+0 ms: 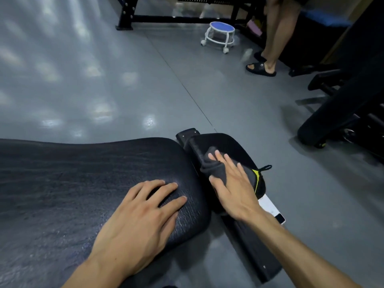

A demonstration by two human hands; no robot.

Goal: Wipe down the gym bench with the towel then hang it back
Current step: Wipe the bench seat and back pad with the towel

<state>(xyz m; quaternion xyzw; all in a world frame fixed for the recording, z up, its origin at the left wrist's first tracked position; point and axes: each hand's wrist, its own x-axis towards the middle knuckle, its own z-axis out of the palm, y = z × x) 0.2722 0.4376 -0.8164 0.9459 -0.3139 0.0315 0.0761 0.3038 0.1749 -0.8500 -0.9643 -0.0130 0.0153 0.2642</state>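
I see the black padded gym bench with a textured leather-like cover; its large pad fills the lower left of my view and lies flat. Just beside it, at the right end, is a smaller black seat pad, separated by a narrow gap. The dark grey cloth towel lies bunched on this smaller pad, with a yellow-green stripe at its right corner and a small black hanging loop sticking out over the floor.
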